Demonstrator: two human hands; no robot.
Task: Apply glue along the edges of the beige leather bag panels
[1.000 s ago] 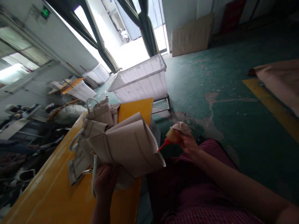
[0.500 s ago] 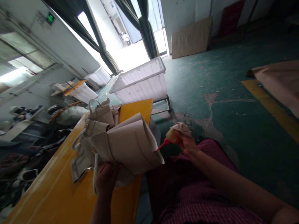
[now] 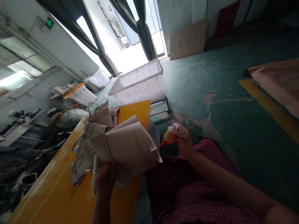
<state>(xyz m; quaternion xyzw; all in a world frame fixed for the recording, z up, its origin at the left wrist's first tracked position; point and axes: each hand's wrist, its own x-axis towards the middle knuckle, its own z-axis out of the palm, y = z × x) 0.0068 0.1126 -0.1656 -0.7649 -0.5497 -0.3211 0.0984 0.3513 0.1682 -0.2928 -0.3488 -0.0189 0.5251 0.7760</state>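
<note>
A beige handbag (image 3: pixel 126 149) lies on its side on the yellow table, its open end towards my right side and jutting past the table edge. My left hand (image 3: pixel 106 179) is closed on the bag's lower side, beside a pale rope handle (image 3: pixel 95 171). In my right hand (image 3: pixel 184 143) is a yellowish squeeze bottle (image 3: pixel 168 137) with a long red nozzle, its base wrapped in beige cloth (image 3: pixel 178 129). The nozzle tip is at the rim of the bag's opening; whether it touches I cannot tell. More beige bags (image 3: pixel 100 113) lie behind this one.
The yellow table (image 3: pixel 53 189) runs along my left. Past its far end stands a translucent white bin (image 3: pixel 140 85) on a metal frame. Cardboard (image 3: pixel 188 40) leans on the wall, and brown sheet material (image 3: pixel 277 81) lies at the right. Dark clutter fills the left side.
My view has shifted slightly. My right hand and the bottle stay at the bag's opening, with the bottle tilted a little differently. My left hand keeps its place on the bag.
</note>
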